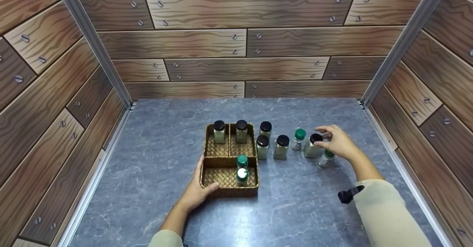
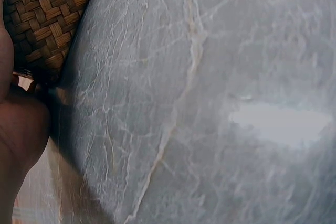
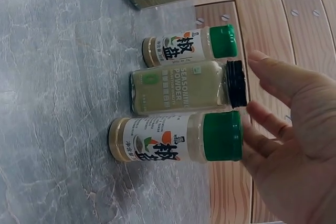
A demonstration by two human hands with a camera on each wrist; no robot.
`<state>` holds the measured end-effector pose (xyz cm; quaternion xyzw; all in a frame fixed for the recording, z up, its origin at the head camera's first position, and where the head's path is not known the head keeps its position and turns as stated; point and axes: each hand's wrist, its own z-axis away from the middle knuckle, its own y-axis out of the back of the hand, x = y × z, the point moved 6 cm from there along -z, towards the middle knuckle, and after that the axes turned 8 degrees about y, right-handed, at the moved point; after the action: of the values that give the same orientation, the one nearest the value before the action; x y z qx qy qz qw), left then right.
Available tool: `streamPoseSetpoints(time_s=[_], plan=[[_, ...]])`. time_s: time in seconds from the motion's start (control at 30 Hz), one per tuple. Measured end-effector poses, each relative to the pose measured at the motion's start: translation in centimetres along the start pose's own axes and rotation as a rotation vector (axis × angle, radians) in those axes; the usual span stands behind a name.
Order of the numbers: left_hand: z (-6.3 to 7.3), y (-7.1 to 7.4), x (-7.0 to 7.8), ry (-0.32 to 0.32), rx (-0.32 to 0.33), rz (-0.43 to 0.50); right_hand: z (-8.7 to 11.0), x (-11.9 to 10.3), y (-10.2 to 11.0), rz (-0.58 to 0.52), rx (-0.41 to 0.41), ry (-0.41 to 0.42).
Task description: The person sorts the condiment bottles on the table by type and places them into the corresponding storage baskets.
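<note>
A woven basket (image 1: 236,191) with three compartments sits on the table, and my left hand (image 1: 196,191) grips its front left corner, thumb over the front rim and fingers along the left side. My right hand (image 1: 338,143) reaches over a square black-capped seasoning jar (image 3: 181,87), thumb and fingers spread about its black cap (image 3: 237,83). In the right wrist view the fingertips stand just off the cap. Close beside that jar are a round green-capped shaker (image 3: 157,137) and another green-capped shaker (image 3: 176,46), both upright.
One black-capped jar (image 1: 219,132) stands in the back left compartment, another black-capped jar (image 1: 241,132) in the back right. The front compartment holds two green-capped shakers (image 1: 242,176). Three black-capped jars (image 1: 281,148) stand right of the basket. Wood-patterned walls (image 1: 244,41) enclose the table.
</note>
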<state>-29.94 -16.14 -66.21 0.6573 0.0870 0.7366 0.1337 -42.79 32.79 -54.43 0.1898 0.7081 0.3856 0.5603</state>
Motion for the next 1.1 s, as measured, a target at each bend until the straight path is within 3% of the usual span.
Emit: streamPoseSetpoints(time_s=[0.33, 0.57, 1.1], plan=[[-0.1, -0.1, -0.2, 0.007, -0.004, -0.006, -1.0, -0.3, -0.8, 0.070, -0.072, -0.017], [-0.1, 0.0, -0.1, -0.008, 0.003, -0.005, -1.2, -0.2, -0.8, 0.177, -0.055, -0.062], [0.1, -0.1, -0.1, 0.000, 0.003, 0.000, -1.3, -0.3, -0.8, 0.191, -0.045, -0.087]])
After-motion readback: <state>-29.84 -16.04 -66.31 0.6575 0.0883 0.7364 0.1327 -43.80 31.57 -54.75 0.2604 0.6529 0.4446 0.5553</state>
